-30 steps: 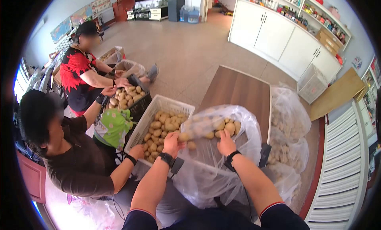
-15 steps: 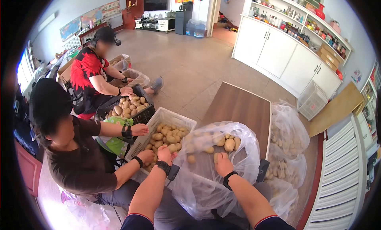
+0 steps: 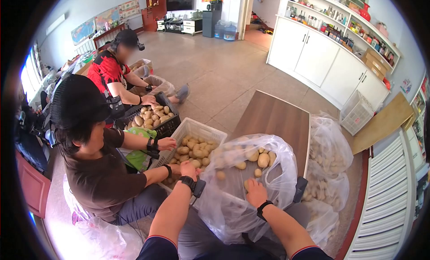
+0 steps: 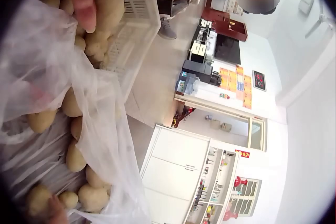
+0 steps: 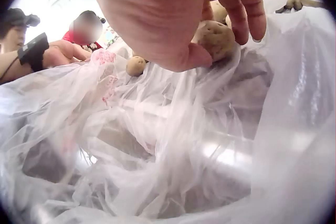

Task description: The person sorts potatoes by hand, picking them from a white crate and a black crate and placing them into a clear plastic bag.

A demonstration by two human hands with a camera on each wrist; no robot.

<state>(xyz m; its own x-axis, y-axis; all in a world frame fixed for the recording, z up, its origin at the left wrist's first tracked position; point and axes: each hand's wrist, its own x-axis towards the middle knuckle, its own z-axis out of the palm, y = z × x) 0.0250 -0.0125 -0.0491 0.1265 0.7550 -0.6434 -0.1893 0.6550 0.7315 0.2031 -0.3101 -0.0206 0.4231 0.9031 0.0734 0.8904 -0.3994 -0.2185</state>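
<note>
My left hand (image 3: 190, 170) is over the near right part of the white crate (image 3: 216, 133), which is heaped with potatoes (image 3: 200, 148). In the left wrist view its fingers hold a potato (image 4: 109, 11) above the crate. My right hand (image 3: 256, 193) is inside the mouth of a clear plastic bag (image 3: 284, 152). It grips a potato (image 5: 214, 40) between thumb and fingers, as the right wrist view shows. More potatoes (image 3: 264, 158) lie in the bag beyond that hand.
A person in a brown shirt (image 3: 101, 181) sits at the left, both hands by the white crate. Farther back, another person (image 3: 107, 69) works at a black crate (image 3: 172, 121) of potatoes. A brown board (image 3: 264, 114) lies behind the bag; filled bags (image 3: 329, 148) stand at the right.
My left hand has moved left from the bag's edge to the crate. The right hand has drawn nearer and lower inside the bag. The neighbour's far hand has moved over the crate's side.
</note>
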